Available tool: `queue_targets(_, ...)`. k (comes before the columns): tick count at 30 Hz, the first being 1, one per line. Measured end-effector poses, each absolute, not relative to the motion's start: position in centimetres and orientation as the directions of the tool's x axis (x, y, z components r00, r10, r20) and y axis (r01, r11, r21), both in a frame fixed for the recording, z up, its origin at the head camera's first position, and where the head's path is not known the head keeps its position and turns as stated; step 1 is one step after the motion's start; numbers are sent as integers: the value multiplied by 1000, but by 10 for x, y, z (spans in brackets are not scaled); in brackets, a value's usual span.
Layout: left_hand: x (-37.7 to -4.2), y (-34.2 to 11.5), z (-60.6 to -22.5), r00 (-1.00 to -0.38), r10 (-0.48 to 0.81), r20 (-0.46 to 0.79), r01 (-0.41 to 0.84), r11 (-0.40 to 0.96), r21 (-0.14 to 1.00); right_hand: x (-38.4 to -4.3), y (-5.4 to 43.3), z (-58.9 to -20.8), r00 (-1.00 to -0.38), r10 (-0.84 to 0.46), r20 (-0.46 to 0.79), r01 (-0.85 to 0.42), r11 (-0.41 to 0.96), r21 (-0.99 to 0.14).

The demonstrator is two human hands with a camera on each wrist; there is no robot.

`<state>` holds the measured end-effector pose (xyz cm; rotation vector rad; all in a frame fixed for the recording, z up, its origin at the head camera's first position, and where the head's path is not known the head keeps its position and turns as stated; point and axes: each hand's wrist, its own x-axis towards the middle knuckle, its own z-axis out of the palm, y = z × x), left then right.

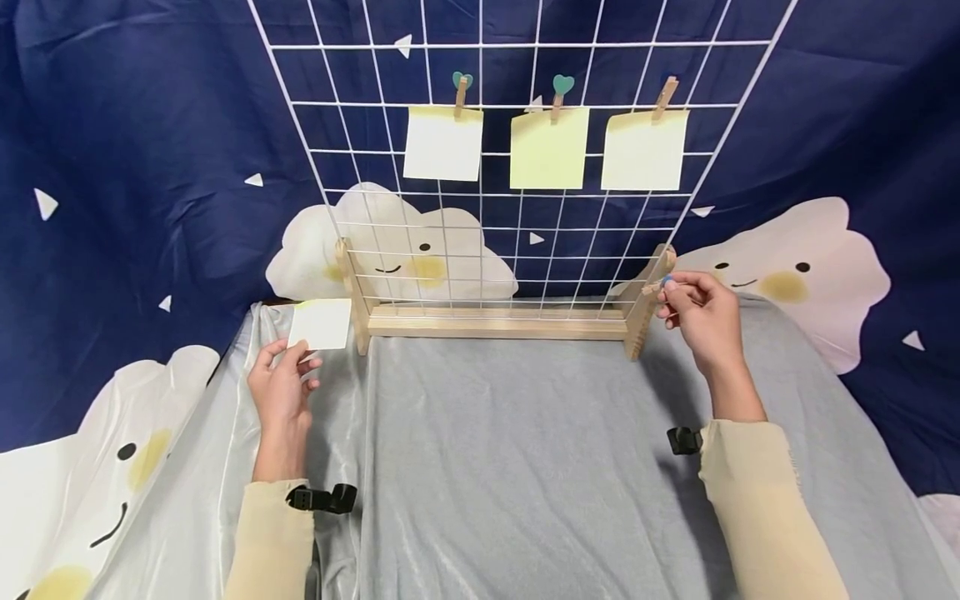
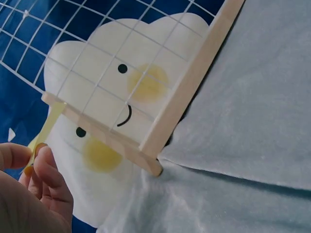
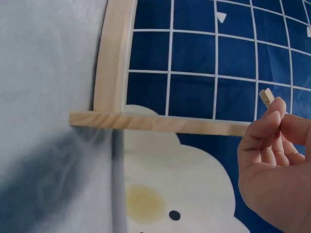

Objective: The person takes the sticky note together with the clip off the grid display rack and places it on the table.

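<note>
My left hand (image 1: 281, 383) pinches a pale yellow sticky note (image 1: 322, 325) by its lower left corner, held up left of the rack's wooden foot. In the left wrist view the same note (image 2: 47, 125) shows nearly edge-on between thumb and fingers. Over by the right foot, my right hand (image 1: 705, 321) pinches a small wooden clothespin (image 3: 266, 97) with a bit of blue at its end; its tip points left toward the rack. On the white wire grid (image 1: 498, 196), three sticky notes hang in a row: left (image 1: 442, 148), middle (image 1: 549, 154) and right (image 1: 643, 154), each under a clothespin.
The grid stands in a wooden base (image 1: 498, 323) with a foot at each end. Grey cloth (image 1: 510, 467) covers the table. Behind hangs a dark blue curtain (image 1: 150, 100) with smiling clouds. Two of the hanging clothespins carry green hearts (image 1: 563, 85).
</note>
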<state>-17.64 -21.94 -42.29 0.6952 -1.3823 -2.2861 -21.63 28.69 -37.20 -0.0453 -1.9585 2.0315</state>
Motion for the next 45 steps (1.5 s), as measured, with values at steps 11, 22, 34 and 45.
queue_targets(11,-172,-224,-433,-789,-565,-241,17,-412,911,-211,301,-381,-962,238,133,-129,30,-991)
queue_targets(22,-165,-232,-446,-775,-554,-305,-62,-413,908,-202,322,-400,-975,211,71,-40,146,-988)
queue_targets(34,-163,-238,-457,-779,-538,-323,-131,-365,922,-196,345,-431,-975,214,-58,119,286,-951)
queue_targets(45,-159,-245,-463,-786,-518,-338,-227,-267,937,-197,356,-450,-964,197,-176,214,192,-958)
